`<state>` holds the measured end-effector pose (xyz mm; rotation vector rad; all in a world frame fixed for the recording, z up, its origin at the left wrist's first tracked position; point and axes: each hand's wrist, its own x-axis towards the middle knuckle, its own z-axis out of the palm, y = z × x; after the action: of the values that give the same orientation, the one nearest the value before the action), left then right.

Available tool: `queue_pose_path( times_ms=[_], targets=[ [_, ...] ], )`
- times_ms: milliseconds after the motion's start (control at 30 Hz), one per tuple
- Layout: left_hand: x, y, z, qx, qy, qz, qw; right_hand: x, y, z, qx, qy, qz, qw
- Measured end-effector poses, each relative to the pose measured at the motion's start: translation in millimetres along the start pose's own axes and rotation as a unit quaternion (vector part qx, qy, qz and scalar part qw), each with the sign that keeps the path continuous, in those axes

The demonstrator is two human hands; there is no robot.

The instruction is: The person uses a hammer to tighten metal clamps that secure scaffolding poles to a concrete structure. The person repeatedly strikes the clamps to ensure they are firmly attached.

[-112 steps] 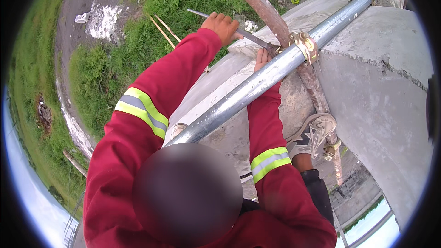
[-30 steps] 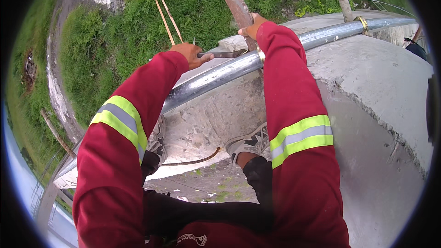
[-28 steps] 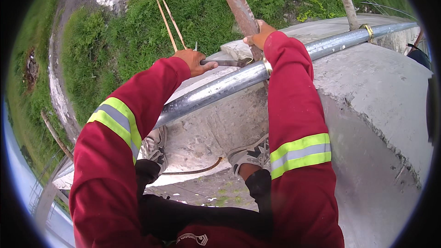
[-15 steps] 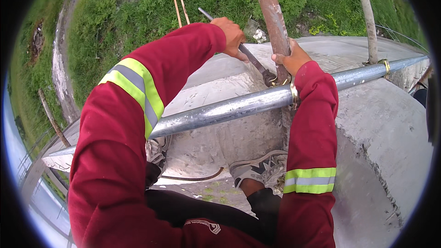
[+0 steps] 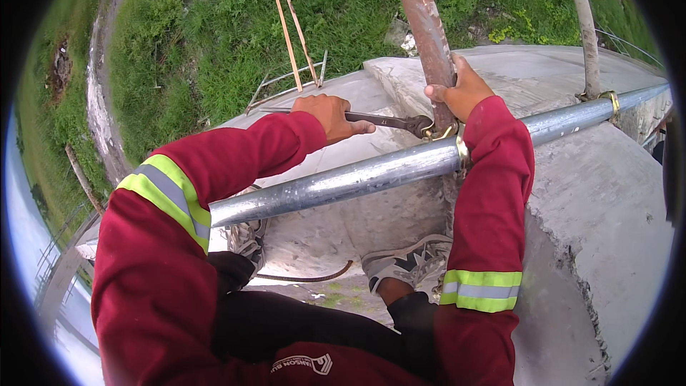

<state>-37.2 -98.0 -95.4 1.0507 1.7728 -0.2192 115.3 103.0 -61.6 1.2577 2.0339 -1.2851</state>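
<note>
My left hand grips the handle of a dark metal spanner, whose head sits on the brass-coloured clamp joining two pipes. My right hand is wrapped around the rusty upright pipe just above that clamp. A shiny grey horizontal pipe runs across below both hands, and my right forearm in a red sleeve crosses over it. Both arms wear red sleeves with reflective bands.
A rough concrete structure lies under and right of the pipes, with a broken edge. A second upright pipe with another clamp stands at right. My shoes rest below. Grass and thin sticks lie far beneath.
The view swung and my arms shifted along the pipes. My left hand brought the spanner onto the clamp, and my right hand moved to grasp the rusty upright pipe above it.
</note>
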Motion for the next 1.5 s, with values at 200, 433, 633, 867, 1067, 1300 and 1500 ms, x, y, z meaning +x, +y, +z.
queue_pose_path(
  times_ms=[200, 433, 633, 867, 1067, 1300, 1500],
  targets=[
    [11, -13, 12, -0.122, -0.122, 0.044, 0.984, 19, -3, 2, 0.050, 0.056, -0.057, 0.996],
    [55, -17, 5, -0.250, -0.457, 0.028, 0.853, 19, -14, 2, 0.078, 0.044, -0.062, 0.994],
    [51, -20, 20, -0.308, -0.351, 0.028, 0.884, 20, -11, 2, 0.051, 0.070, -0.069, 0.994],
    [36, -15, 86, -0.412, -0.278, 0.037, 0.867, 18, -15, 2, 0.031, 0.063, -0.051, 0.996],
    [45, -5, 111, -0.312, -0.182, 0.128, 0.923, 20, -12, 6, 0.014, 0.103, -0.052, 0.993],
    [46, 0, 34, -0.151, -0.172, 0.188, 0.955, 21, -3, 4, 0.057, 0.054, -0.091, 0.993],
    [118, 47, -82, 0.227, -0.094, 0.355, 0.902, 18, -7, 4, 0.071, 0.040, -0.076, 0.994]
  ],
)
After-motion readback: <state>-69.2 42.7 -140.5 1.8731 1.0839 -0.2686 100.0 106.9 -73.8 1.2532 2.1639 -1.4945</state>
